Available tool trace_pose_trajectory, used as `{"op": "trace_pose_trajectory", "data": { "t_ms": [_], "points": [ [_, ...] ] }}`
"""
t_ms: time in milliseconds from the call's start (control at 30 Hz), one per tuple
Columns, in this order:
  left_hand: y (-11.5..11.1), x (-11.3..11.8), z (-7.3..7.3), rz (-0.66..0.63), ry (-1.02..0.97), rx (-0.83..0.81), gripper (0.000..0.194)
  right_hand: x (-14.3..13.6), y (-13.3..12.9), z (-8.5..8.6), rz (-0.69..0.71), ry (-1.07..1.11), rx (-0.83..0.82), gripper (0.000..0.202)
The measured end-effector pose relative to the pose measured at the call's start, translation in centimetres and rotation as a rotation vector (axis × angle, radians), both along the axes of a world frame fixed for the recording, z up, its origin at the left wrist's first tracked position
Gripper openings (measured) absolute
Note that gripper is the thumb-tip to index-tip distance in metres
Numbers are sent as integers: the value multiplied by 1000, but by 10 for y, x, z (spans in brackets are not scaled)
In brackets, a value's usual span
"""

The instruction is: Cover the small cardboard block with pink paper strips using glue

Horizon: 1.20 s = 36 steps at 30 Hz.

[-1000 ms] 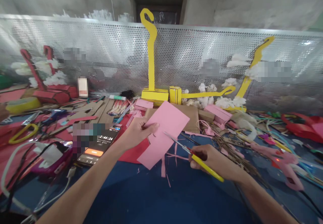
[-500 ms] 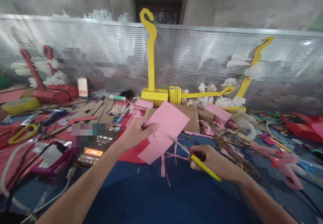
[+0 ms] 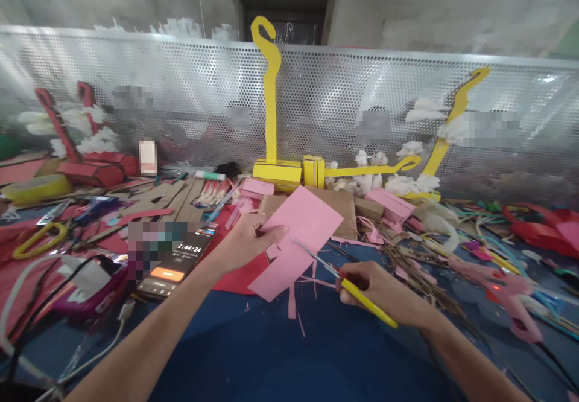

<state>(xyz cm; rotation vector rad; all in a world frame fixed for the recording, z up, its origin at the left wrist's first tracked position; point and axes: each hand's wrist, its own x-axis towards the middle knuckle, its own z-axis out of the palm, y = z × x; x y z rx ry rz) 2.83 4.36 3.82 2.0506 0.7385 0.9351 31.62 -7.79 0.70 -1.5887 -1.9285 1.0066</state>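
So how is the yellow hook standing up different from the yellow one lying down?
The standing hook points up; the lying hook points sideways. The standing hook's block looks wide; the lying hook's block looks narrow. Both are yellow with curled tips.

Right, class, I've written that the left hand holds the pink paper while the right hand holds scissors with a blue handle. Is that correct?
The colour is wrong: the handle is yellow, as the head view shows. The left hand does hold the pink paper, and the right hand the scissors.
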Motion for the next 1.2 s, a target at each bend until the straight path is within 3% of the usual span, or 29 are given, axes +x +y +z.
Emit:
{"op": "trace_pose_trajectory", "data": {
  "t_ms": [300,600,767,867,1000,1200],
  "points": [
    [0,1,-1,-14,-20,19,37,-6,0,4,-16,15,-56,36],
    [2,1,0,47,-97,-65,33,0,-3,0,-23,-114,64,28],
    [17,2,-4,263,-486,-79,30,-2,-3,2,-79,85,92,45],
    [20,7,-9,258,-714,-249,25,-9,-8,6,-29,318,0,58],
    [11,16,-9,207,-754,-421,32,-23,-20,10,61,454,-152,62],
    [-5,24,-10,123,-742,-445,31,-39,-26,14,21,431,-187,69]
  ]
}}
